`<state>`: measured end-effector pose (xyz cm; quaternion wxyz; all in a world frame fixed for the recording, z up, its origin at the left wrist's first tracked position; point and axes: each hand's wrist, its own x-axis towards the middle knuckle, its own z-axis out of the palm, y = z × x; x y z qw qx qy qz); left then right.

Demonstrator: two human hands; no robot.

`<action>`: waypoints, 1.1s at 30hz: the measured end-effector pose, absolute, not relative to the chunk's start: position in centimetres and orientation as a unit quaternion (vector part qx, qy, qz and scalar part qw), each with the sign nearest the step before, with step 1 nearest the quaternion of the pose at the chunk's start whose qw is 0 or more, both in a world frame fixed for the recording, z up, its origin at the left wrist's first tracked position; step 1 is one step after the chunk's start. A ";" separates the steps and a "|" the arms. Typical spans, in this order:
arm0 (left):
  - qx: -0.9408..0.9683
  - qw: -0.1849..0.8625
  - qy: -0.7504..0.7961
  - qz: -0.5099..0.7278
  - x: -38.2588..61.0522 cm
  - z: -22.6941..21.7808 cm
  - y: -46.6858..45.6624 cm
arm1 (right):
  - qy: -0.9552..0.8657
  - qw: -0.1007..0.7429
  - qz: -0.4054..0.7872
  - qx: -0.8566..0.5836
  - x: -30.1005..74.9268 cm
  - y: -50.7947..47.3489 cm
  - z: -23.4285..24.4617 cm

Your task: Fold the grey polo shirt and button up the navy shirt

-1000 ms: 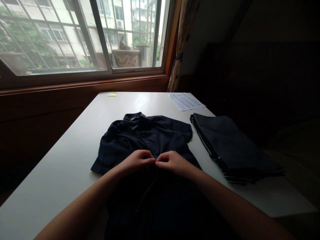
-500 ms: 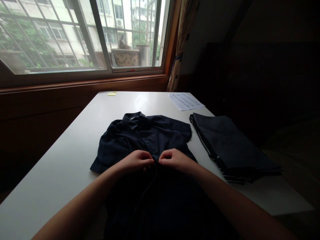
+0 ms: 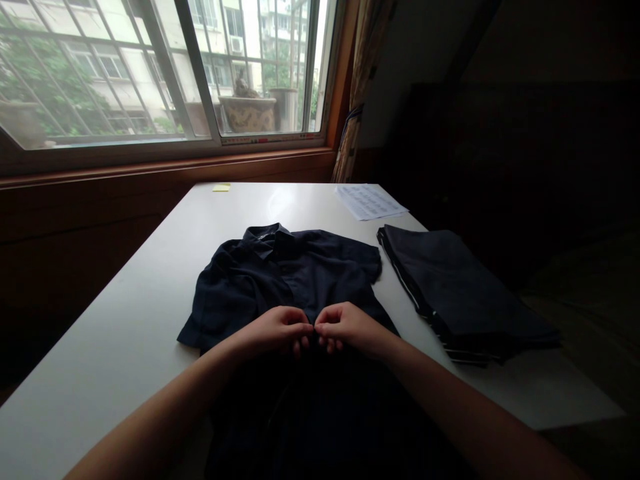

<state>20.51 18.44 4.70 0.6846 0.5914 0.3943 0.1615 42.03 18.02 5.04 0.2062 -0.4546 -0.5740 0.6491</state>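
A dark navy short-sleeved shirt (image 3: 330, 267) lies front up on the white table, its collar toward the window. Over the middle of its front, my left hand (image 3: 286, 328) is closed, thumb and fingers pinching the placket edge. My right hand (image 3: 345, 327) pinches the shirt front from the other side, with its fingertips almost touching those of the left. The small piece between the fingertips is hidden. Below the hands the shirt's lower part falls into deep shadow, so its hem is hard to make out.
On the right of the white table (image 3: 135, 293) lies a folded stack of dark cloth (image 3: 450, 280) with pale edges. Printed papers (image 3: 370, 201) and a yellow sticky note (image 3: 221, 188) are along the far edge. Beyond stand a barred window (image 3: 150, 73) and a tied curtain (image 3: 353, 113).
Both hands have moved slightly down and closer together along the shirt front, and more of their lower fingers show. The shirt is otherwise almost unchanged.
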 end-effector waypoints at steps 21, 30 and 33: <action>0.558 0.695 0.411 0.189 21.1 5.0 18.1 | -0.585 0.236 0.619 -0.468 41.5 17.0 5.3; 0.560 0.685 0.420 0.203 21.3 4.5 18.0 | -0.582 0.251 0.609 -0.477 41.4 16.7 4.8; 0.558 0.687 0.418 0.206 21.3 4.5 18.1 | -0.579 0.255 0.609 -0.479 41.4 16.7 4.8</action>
